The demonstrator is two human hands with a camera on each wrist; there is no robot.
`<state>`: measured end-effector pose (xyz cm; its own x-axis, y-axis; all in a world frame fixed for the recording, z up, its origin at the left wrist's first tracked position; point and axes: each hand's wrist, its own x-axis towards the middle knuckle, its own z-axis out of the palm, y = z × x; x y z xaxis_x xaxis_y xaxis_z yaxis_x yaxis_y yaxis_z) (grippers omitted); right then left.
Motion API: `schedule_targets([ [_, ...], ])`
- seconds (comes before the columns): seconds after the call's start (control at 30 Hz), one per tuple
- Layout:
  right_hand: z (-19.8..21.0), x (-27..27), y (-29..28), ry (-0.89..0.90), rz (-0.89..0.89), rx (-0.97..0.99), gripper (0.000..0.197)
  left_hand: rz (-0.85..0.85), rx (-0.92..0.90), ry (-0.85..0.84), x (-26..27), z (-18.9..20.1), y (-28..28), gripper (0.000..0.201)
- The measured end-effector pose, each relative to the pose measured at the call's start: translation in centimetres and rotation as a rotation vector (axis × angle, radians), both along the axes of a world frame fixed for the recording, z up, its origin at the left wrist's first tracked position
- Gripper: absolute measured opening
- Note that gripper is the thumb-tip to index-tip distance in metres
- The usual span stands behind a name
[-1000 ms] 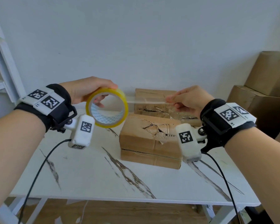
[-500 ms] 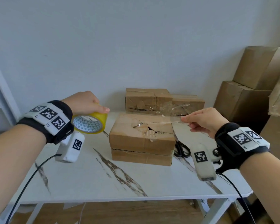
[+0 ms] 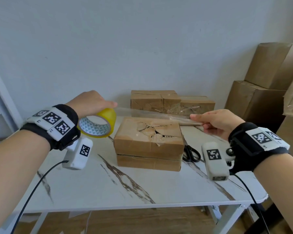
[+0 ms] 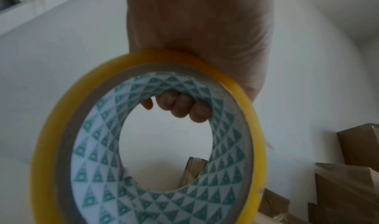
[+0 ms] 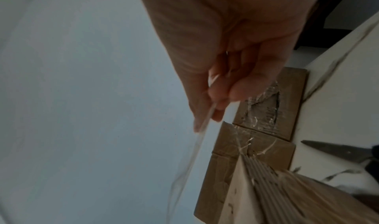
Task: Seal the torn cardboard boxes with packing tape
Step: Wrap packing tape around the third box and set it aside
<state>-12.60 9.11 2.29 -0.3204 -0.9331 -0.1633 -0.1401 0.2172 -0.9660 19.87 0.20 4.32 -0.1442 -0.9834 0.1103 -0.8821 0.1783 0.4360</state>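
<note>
The left hand (image 3: 90, 103) grips a yellow roll of tape (image 3: 98, 124), with its fingers (image 4: 180, 107) curled through the core and the thumb lying along the outer rim. The roll hangs in the air just left of the torn box (image 3: 149, 132), above the white marbled surface (image 3: 108, 188). A clear strip of tape (image 3: 152, 114) runs from the roll across to the right hand (image 3: 216, 122), which pinches the free end between thumb and fingertips. The strip is stretched nearly level above the back part of the torn box's top, not touching it.

The torn box sits on a second flat box (image 3: 147, 163), near the middle of the surface; its top shows a jagged hole with lifted cardboard flaps. Behind it, against the wall, stand two more boxes (image 3: 172, 103) side by side, with wrinkled clear tape across their fronts. A pair of black scissors (image 3: 190, 153) lies on the surface just right of the stacked boxes, below the right hand. Larger cartons (image 3: 267, 92) are piled off the surface at the right.
</note>
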Motion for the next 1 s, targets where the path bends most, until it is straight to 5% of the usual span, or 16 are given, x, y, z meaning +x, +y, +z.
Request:
schedule_targets([
  [0.2, 0.0, -0.3, 0.0, 0.074, 0.025, 0.036, 0.019, -0.013, -0.018, -0.212, -0.6, 0.5, -0.1, 0.067],
  [0.67, -2.4, -0.7, -0.4, 0.167, 0.012, 0.124, 0.022, -0.062, 0.148, -0.341, -1.6, -2.3, -0.2, 0.073],
  [0.77, -3.1, -0.6, -0.5, 0.143, 0.02, 0.131, 0.023, -0.07, 0.211, -0.293, -1.6, -3.3, -0.3, 0.085],
  [0.9, -4.5, -0.1, -0.8, 0.142, 0.047, 0.153, 0.021, -0.053, 0.274, -0.234, -1.3, -3.9, -0.5, 0.134],
  [1.0, -5.5, 0.8, -1.0, 0.167, 0.059, 0.138, 0.02, -0.083, 0.321, -0.231, -1.5, -3.6, -0.1, 0.133],
])
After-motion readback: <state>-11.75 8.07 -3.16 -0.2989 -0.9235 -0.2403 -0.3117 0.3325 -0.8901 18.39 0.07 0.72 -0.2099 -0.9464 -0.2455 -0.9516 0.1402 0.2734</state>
